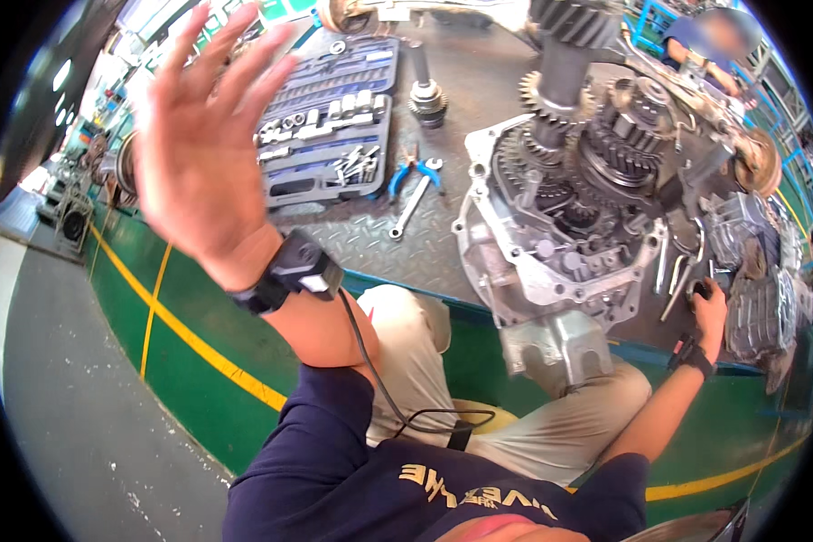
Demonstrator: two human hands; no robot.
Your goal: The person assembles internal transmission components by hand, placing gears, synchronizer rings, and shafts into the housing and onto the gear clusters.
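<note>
My left hand (210, 149) is raised high on the left, palm showing and fingers spread, with nothing in it. It partly covers an open socket set case (375, 149). My right hand (712, 314) is low at the table's right front edge. Its fingers curl around a small dark object I cannot make out, beside several metal hand tools (678, 275). Between my hands stands an open gearbox housing (569, 287) with gear shafts (619, 144) upright in it. A thick shaft with a helical gear (565, 68) rises above its left part.
Blue-handled pliers (408, 170) and a wrench (411, 208) lie left of the housing. Behind them a small geared shaft (427, 99) stands upright. Cast metal housings (757, 303) lie at the right. A co-worker (709, 50) is at the far right. A cable (363, 348) hangs from my left wrist.
</note>
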